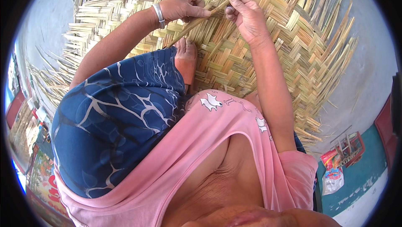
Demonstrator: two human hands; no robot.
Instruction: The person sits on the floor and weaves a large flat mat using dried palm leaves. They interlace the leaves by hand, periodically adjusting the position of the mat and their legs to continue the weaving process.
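A large woven mat of split bamboo strips spreads out beneath me, green and tan, with loose strip ends fringing its sides. Across it, slanting from near my foot up to the top edge, runs a long narrow bamboo strip. My left hand, with a silver-coloured bracelet at the wrist, is closed on this strip, thumb pointing right. A short way to the right, my right hand pinches the strip between thumb and curled fingers. Both hands are just above the mat's weave.
My bare foot rests on the mat, beside my blue patterned clothing. Long unwoven strip ends stick out over the grey floor at right. A red-and-white plastic packet and a small red rack are at lower right.
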